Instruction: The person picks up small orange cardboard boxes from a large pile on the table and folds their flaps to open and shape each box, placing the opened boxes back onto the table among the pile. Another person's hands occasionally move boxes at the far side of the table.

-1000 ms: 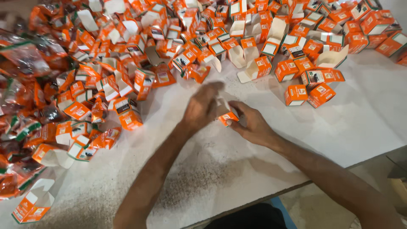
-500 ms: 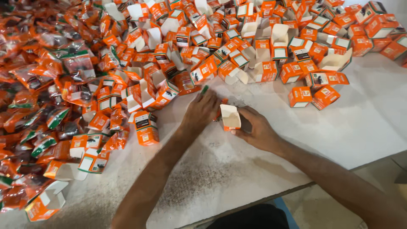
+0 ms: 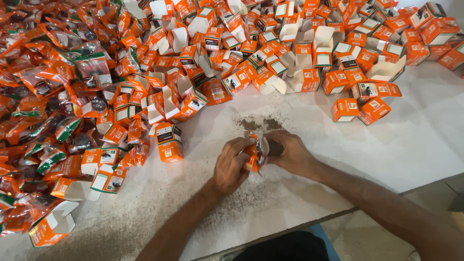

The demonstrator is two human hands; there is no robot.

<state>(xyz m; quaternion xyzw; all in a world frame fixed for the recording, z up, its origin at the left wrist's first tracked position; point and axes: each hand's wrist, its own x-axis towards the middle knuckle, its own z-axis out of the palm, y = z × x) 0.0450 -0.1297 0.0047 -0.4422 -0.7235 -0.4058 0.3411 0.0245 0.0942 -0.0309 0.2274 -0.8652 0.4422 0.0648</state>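
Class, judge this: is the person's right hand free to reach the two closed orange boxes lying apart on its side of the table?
Probably not yet: the right hand and left hand both hold an orange packet. The path to the two boxes looks bare.

Two hands point(image 3: 232, 166), one held packet point(image 3: 253, 154), countless orange cartons point(image 3: 344, 109) and orange pouches point(image 3: 38, 82).

A single camera, worn on the person's head, looks steeply down and slightly forward over the white worktop point(image 3: 415, 140). It sits close: both forearms enter from the bottom edge and the left hand point(image 3: 231, 166) and right hand point(image 3: 290, 153) meet just below the centre of the frame. The near edge of the worktop cuts diagonally across the lower right corner, with floor beyond it. The far and left parts of the view are filled by the heap of orange boxes point(image 3: 203, 53). No second view shares this scene.
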